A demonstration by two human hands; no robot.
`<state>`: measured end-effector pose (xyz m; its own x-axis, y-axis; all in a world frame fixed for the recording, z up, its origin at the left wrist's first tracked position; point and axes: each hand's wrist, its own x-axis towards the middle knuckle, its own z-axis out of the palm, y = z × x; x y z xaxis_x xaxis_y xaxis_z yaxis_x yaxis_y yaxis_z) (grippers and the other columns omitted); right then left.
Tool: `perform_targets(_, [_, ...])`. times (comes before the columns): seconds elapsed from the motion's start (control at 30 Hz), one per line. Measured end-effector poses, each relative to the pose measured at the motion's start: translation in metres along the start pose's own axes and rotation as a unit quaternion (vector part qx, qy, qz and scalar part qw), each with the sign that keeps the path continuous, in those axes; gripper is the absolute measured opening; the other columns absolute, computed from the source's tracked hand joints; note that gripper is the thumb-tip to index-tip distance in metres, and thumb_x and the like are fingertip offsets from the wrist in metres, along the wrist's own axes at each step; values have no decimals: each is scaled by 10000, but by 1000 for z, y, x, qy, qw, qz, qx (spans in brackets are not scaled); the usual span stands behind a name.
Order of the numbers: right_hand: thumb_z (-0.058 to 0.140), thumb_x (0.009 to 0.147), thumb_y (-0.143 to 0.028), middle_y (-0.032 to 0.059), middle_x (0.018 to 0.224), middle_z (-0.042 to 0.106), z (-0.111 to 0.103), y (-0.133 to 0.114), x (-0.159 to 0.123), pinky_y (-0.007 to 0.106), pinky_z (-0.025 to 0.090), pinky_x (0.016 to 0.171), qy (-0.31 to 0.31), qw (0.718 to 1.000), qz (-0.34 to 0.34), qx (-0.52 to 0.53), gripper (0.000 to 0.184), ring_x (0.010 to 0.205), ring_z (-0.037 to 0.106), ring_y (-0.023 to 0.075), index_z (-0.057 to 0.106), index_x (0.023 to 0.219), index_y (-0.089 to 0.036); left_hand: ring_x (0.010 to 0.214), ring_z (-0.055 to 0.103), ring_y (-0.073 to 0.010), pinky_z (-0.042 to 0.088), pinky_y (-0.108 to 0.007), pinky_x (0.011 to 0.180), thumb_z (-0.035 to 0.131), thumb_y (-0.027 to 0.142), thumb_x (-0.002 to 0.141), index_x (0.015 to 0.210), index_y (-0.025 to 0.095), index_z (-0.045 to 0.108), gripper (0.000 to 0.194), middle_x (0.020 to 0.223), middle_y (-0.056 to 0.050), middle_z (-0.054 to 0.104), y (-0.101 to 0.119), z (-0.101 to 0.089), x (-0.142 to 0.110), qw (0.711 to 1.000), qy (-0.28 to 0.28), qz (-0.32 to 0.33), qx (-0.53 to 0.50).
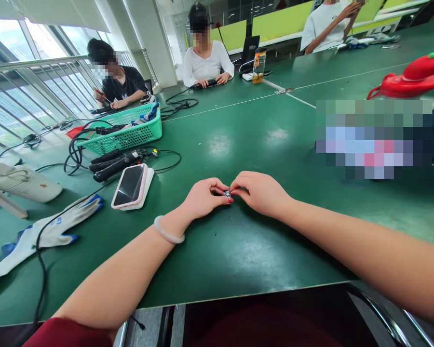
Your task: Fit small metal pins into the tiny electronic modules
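Note:
Both my hands meet above the green table (260, 255), close to its front edge. My left hand (207, 196), with a pale bangle (169, 231) at the wrist, pinches a tiny silvery and dark piece (227, 193) between thumb and fingers. From the other side, the fingertips of my right hand (262, 192) are pressed together against the same piece. It is too small to name, and the fingers hide part of it.
Left of my hands lie a phone (130, 185) on a white block, black tools with cables (119, 164) and a white-and-blue glove (54, 224). Behind is a green basket (125, 135). A red-lidded bottle (407, 86) stands right. Several people sit across the table.

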<state>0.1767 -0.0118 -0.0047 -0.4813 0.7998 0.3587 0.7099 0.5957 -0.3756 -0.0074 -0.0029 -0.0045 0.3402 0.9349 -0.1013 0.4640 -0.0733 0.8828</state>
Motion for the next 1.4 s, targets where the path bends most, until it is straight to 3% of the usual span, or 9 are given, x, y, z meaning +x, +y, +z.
perform_targets(0.37, [533,861,-190,14,883,707,-1,6,0,286,457,743,11,1000,-7,17,182,825,627,162,711,883,-220,738,644,-148,486,-295,723,766,251,616,846,143,642,282,799,-47,700,0,-1,0,1000,3,6,-25])
perform_targets(0.63, [595,843,-353,17,893,693,-3,8,0,288,447,706,-3,1000,28,1,183,801,616,162,698,922,-224,819,664,-159,502,-311,805,723,180,674,948,133,648,288,891,-71,721,1,-2,1,998,6,1,-63])
perform_targets(0.77, [594,837,-414,17,860,680,-1,4,-1,277,430,680,14,999,34,-9,219,781,613,159,687,873,-219,882,663,-163,477,-325,892,702,190,715,1025,121,648,323,963,-92,722,4,-2,0,992,-8,-10,-127])
perform_targets(0.87, [589,837,-433,17,842,671,3,1,-2,268,416,665,26,999,23,-24,238,767,608,156,669,828,-209,886,658,-145,466,-319,919,692,227,738,1043,114,647,329,1000,-98,713,5,-1,-2,974,-55,-22,-217])
perform_targets(1.03, [590,845,-410,22,816,650,8,-3,-1,262,398,642,28,998,-9,-64,227,743,594,152,642,778,-200,766,652,-107,492,-307,873,700,192,714,1012,117,648,311,872,-56,712,2,-1,0,955,-79,-48,-282])
perform_targets(1.17, [610,842,-352,21,890,657,8,1,0,267,422,688,20,998,-21,-50,146,796,600,157,652,866,-214,806,660,-135,499,-327,868,632,169,749,1020,119,641,276,933,-78,709,-3,-7,4,987,-44,-14,-157])
perform_targets(1.27, [605,842,-315,19,901,653,6,10,1,278,433,711,24,999,10,-25,128,801,597,158,653,904,-214,844,659,-169,497,-341,864,561,158,778,1018,143,652,258,980,-82,707,-8,-23,7,996,63,37,60])
perform_targets(1.33, [596,841,-285,19,879,647,3,17,3,280,432,700,26,999,34,-11,106,791,589,158,655,887,-210,864,650,-208,478,-366,876,513,168,804,1009,161,673,260,935,-87,712,-12,-38,7,952,154,51,258])
perform_targets(1.4, [588,835,-262,16,850,643,0,22,4,278,427,678,27,998,58,5,93,756,578,152,656,868,-207,938,634,-247,459,-383,891,431,148,834,1059,156,665,325,1008,-115,697,-17,-54,8,896,201,28,394])
